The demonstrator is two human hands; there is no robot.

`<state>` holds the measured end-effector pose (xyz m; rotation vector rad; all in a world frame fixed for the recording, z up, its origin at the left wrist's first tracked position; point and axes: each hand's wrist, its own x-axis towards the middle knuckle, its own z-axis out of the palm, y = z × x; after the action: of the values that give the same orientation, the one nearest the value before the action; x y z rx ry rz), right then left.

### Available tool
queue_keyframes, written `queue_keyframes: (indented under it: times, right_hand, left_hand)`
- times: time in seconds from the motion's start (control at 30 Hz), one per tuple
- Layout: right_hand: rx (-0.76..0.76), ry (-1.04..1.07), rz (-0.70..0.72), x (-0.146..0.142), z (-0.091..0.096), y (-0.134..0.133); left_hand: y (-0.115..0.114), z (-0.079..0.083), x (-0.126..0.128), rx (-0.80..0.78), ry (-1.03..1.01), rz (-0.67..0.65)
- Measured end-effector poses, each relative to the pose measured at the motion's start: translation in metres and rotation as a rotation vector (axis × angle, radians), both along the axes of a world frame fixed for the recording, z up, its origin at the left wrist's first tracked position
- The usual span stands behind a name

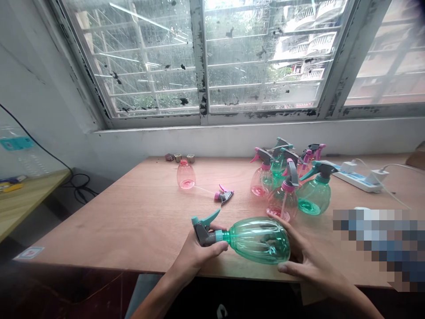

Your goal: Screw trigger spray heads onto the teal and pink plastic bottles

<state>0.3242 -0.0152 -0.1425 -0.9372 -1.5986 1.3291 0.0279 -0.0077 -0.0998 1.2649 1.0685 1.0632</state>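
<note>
A clear green spray bottle (260, 240) lies sideways in the air above the table's front edge, its grey and teal trigger head (205, 231) pointing left. My left hand (203, 250) is closed around the neck, just below the head. At the other end, my right hand (303, 252) grips the rounded base between thumb and fingers. Beyond them, a pink spray head (224, 196) with its thin tube lies on the table. The tube reaches toward an open pink bottle (186, 175) standing upright without a head.
Several pink and green spray bottles (314, 195) stand grouped at the right. Behind them is a white power strip (360, 178) with chargers and cables. Small square objects (178, 157) sit at the table's back edge. A blurred patch (381, 243) covers the right side.
</note>
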Motion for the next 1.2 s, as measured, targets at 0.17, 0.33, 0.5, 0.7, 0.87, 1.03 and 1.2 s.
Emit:
queue_keyframes:
  times: [0.17,0.33,0.5,0.7,0.87,1.03,1.2]
  right_hand:
    - [0.046,-0.053,-0.020,0.005,-0.005,0.003]
    - [0.135,-0.042,0.021,0.002,-0.005,0.002]
    - [0.058,0.055,0.032,-0.005,0.010,-0.005]
    - [0.047,0.051,-0.038,-0.003,0.006,-0.005]
    - [0.042,0.020,-0.026,-0.001,0.003,-0.003]
    - [-0.009,0.088,0.039,-0.004,0.007,-0.005]
    - [0.029,0.050,0.020,-0.003,0.006,-0.006]
  left_hand:
    - [0.000,-0.002,0.000,0.012,0.025,0.016]
    - [0.001,-0.005,-0.001,0.016,0.031,0.026]
    - [0.002,-0.006,-0.002,0.013,0.044,0.020]
    - [0.003,-0.004,-0.001,0.007,0.054,-0.007]
    - [0.005,-0.006,0.001,0.054,0.070,0.111]
    - [0.005,-0.010,-0.001,0.054,0.096,0.088]
    - [0.002,-0.007,-0.002,0.058,0.115,0.014]
